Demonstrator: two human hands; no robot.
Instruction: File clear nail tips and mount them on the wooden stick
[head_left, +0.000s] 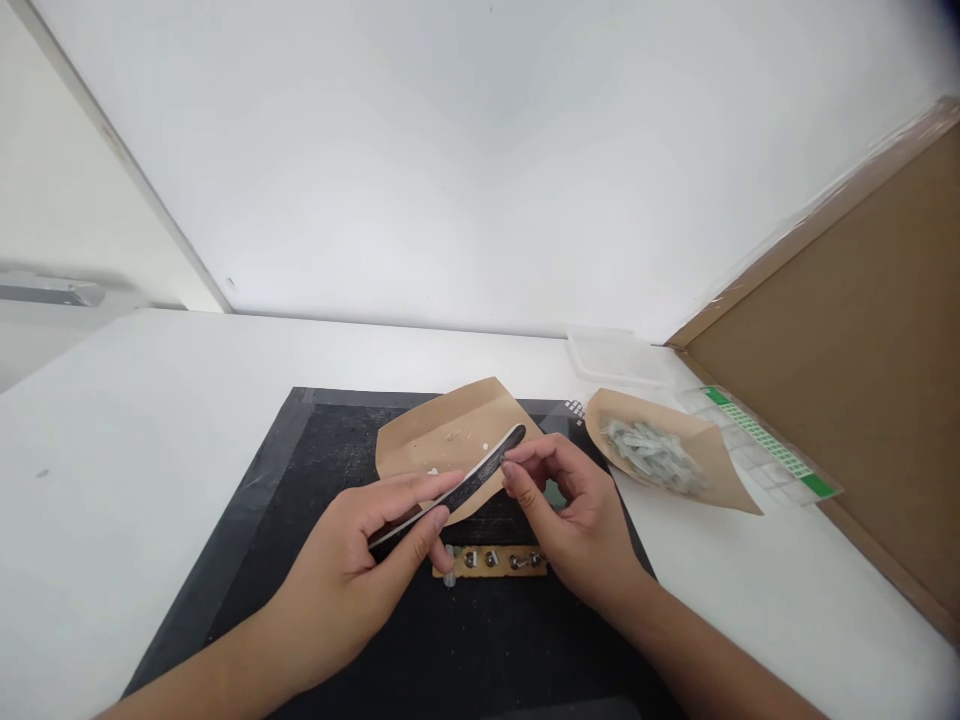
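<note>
My left hand [360,555] is closed around a dark nail file [480,475] with a pale edge, which slants up toward the right. Close to the file's far end, my right hand [574,510] has its thumb and forefinger pinched together; anything between them is too small or hidden to make out. Below the file lies a narrow tan strip [501,572] bearing several small metal pieces, partly covered by my left fingers. A clear piece [449,575] stands at the strip's left end. Behind the file, an open brown paper tray [450,425] holds small white bits.
Both hands work above a black mat [300,520] on a white table [97,480]. To the right, a second brown paper tray [720,460] holds a pile of translucent strips. Beyond it are a clear case with a green label [772,445], a clear plastic lid [619,355] and a brown panel [847,350].
</note>
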